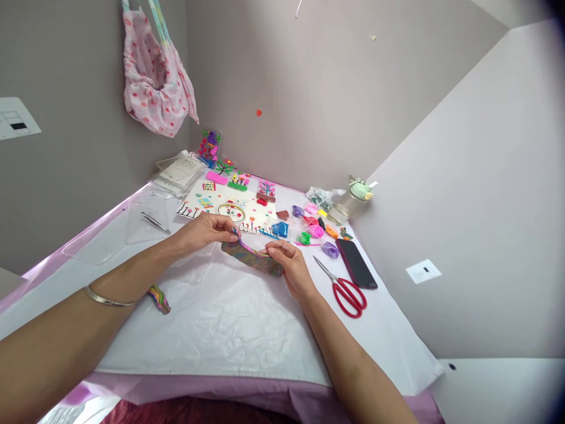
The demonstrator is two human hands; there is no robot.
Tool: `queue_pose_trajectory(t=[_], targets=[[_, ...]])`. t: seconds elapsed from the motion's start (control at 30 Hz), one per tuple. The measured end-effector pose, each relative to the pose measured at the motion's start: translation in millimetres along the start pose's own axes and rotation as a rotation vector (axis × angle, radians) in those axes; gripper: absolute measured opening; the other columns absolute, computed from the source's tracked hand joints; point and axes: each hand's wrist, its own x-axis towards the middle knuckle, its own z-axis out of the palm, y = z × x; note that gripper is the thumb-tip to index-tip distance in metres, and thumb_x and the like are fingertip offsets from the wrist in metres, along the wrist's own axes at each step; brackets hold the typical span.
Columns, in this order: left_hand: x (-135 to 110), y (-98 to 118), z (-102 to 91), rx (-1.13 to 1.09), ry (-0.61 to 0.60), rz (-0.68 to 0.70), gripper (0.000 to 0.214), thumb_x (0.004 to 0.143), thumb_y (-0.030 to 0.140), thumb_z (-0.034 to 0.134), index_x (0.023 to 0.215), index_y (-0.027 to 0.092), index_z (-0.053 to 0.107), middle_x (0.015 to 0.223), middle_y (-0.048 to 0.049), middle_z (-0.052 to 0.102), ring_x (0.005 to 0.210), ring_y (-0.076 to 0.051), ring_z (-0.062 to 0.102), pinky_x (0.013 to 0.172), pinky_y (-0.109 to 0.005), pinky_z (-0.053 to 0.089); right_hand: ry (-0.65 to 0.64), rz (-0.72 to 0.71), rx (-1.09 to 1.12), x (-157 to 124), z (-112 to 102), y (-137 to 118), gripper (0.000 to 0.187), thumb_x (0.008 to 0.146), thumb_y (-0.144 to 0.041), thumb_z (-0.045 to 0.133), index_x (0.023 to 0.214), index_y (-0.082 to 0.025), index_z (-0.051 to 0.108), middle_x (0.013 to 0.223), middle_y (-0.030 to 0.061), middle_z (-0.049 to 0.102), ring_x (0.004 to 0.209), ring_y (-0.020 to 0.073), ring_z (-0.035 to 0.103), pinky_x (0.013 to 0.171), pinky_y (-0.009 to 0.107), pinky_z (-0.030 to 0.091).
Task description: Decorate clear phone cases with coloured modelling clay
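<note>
Above the white-covered table, both hands are at a flat rounded-corner panel [251, 259] marbled in mixed clay colours. A thin pink and purple clay strip [248, 245] runs along its upper edge. My left hand [207, 229] is closed, pinching the strip at the panel's left end. At the other end, my right hand [289, 262] grips the panel's right side, thumb and fingertips close to the strip. Fingers behind the panel are hidden. A striped multicoloured clay lump [159, 300] lies beside my left forearm.
Red-handled scissors [348, 294] and a dark phone [356, 263] lie to the right. Several wrapped clay pieces [316, 231] sit behind them. A decorated white sheet [194, 200] and small clay pictures [238, 180] are at the back. Tweezers [155, 222] rest on clear plastic at left.
</note>
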Motion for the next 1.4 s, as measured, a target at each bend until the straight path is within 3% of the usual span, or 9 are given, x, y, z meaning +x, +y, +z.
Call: queue_pose_trajectory(t=[0.2,0.47,0.67,0.83,1.07,1.23,1.4], targets=[[-3.7,4.4,-0.8,0.030,-0.015,0.000,0.027,0.071,0.047,0.080,0.073,0.021,0.073,0.070,0.0011,0.069,0.067,-0.017,0.060,0.065,-0.028,0.045,0.005,-0.003,-0.014,-0.2,0.6,-1.9,0.024,0.070,-0.042,0.084,0.082,-0.024,0.074,0.083,0.0021,0.079,0.082,0.0233,0.071,0.079,0.033,0.051],[-1.3,1.4,2.6,0.044,0.059,0.033,0.033,0.075,0.049,0.077,0.066,0.020,0.062,0.063,0.0038,0.058,0.062,-0.015,0.054,0.063,-0.027,0.039,-0.013,-0.007,-0.021,-0.3,1.8,0.2,0.025,0.071,-0.043,0.084,0.084,-0.024,0.074,0.086,0.0029,0.079,0.084,0.0236,0.071,0.081,0.034,0.051],[-4.5,3.8,-3.0,0.028,-0.052,-0.009,0.029,0.073,0.048,0.079,0.076,0.020,0.072,0.073,0.0013,0.065,0.069,-0.016,0.058,0.066,-0.027,0.044,0.004,-0.026,-0.034,1.0,-1.5,0.8,0.022,0.072,-0.042,0.084,0.083,-0.024,0.074,0.084,0.0013,0.079,0.085,0.0235,0.071,0.083,0.034,0.050],[-5.9,7.2,-2.1,-0.008,-0.045,-0.026,0.032,0.080,0.053,0.071,0.078,0.021,0.071,0.077,0.0005,0.065,0.077,-0.018,0.061,0.073,-0.030,0.051,0.004,-0.027,-0.050,0.7,-1.1,0.0,0.023,0.072,-0.043,0.083,0.083,-0.025,0.074,0.085,0.0020,0.079,0.086,0.0249,0.071,0.083,0.035,0.050],[-4.7,3.6,-0.4,-0.026,-0.007,-0.013,0.031,0.080,0.051,0.073,0.073,0.021,0.070,0.075,0.0004,0.063,0.078,-0.018,0.062,0.076,-0.031,0.052,-0.013,-0.026,-0.060,0.1,0.6,-0.7,0.024,0.072,-0.045,0.082,0.083,-0.025,0.074,0.086,0.0021,0.079,0.085,0.0249,0.071,0.083,0.036,0.050],[-4.5,2.8,-3.7,-0.024,-0.042,-0.053,0.032,0.077,0.054,0.076,0.083,0.022,0.074,0.082,-0.0011,0.070,0.079,-0.019,0.065,0.077,-0.032,0.053,0.000,-0.031,-0.077,1.1,-2.0,0.7,0.024,0.072,-0.045,0.083,0.084,-0.025,0.074,0.085,0.0019,0.079,0.086,0.0250,0.071,0.083,0.036,0.050],[-4.4,2.3,-5.1,-0.017,-0.053,-0.075,0.048,0.084,0.066,0.063,0.084,0.020,0.076,0.091,-0.0066,0.074,0.086,-0.022,0.068,0.081,-0.034,0.054,-0.007,-0.039,-0.085,0.8,-2.1,1.8,0.023,0.074,-0.045,0.082,0.084,-0.025,0.074,0.086,0.0023,0.080,0.087,0.0252,0.072,0.085,0.036,0.049]])
